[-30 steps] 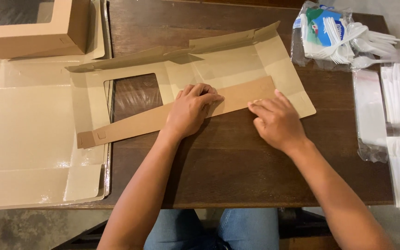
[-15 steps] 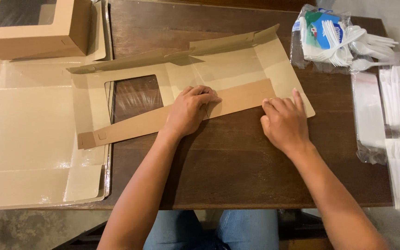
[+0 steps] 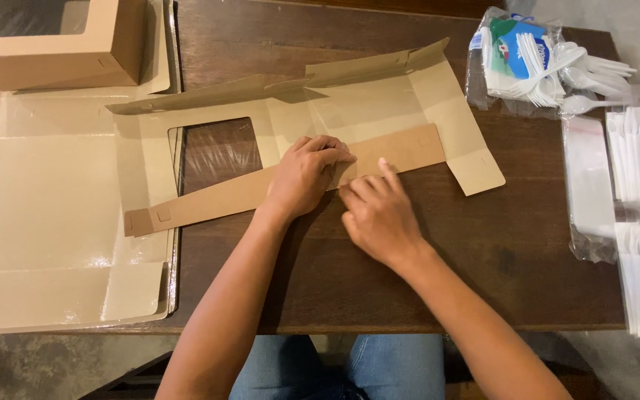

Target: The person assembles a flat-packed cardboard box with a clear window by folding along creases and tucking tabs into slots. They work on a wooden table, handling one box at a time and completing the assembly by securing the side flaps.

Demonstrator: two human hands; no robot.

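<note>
A flat kraft cardboard box blank with a clear window lies on the dark wooden table. Its long near flap is folded over onto the blank. My left hand presses down on the middle of that flap with curled fingers. My right hand rests right beside it, index finger stretched onto the flap's fold line. Neither hand grips anything.
An assembled window box stands at the far left on a stack of flat blanks. A bag of white plastic forks lies far right, with clear bags and white napkins along the right edge.
My right hand has slid left along the folded flap from the blank's right end until it sits beside my left hand. The left hand stayed put.
</note>
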